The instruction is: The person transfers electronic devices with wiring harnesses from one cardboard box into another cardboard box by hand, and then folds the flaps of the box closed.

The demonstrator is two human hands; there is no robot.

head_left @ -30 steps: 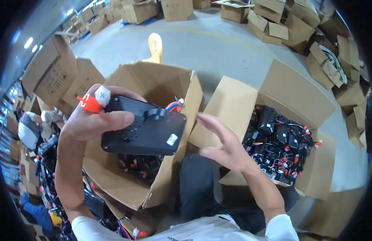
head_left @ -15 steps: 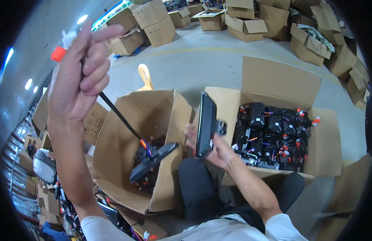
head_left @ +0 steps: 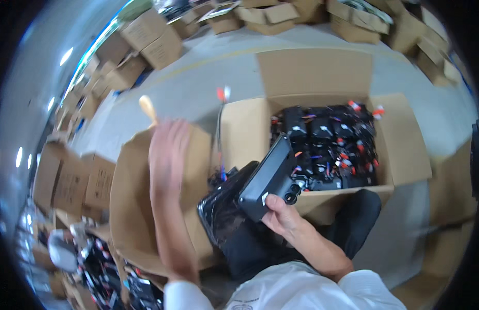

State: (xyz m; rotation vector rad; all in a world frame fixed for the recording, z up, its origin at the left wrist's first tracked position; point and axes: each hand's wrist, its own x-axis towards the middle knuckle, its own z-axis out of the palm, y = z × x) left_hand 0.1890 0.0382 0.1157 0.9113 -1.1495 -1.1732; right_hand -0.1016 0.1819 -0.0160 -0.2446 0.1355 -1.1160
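My right hand [head_left: 282, 214] grips a black rectangular case [head_left: 270, 181] by its lower end, beside the round sockets. A glossy black shell-like piece [head_left: 211, 209] lies against the case's left side; whether they are joined I cannot tell. Above that piece is a small dark part with purple and orange wires [head_left: 223, 175]. From it a thin cable [head_left: 219, 129] runs up to a red and white connector [head_left: 222, 94]. Blurred by motion, my left hand [head_left: 168, 142] is stretched out over the left carton [head_left: 131, 206], fingers extended and nothing visible in them.
An open carton [head_left: 399, 139] at the right holds rows of black units with red connectors. A cream handle-shaped piece [head_left: 147, 109] stands behind the left carton. Several cartons [head_left: 270, 18] line the far floor. More black parts [head_left: 100, 268] sit at the lower left.
My left hand has let go of the cable and swung down to the right over the left carton. The case in my right hand has tilted, showing its broad face. The view has shifted.
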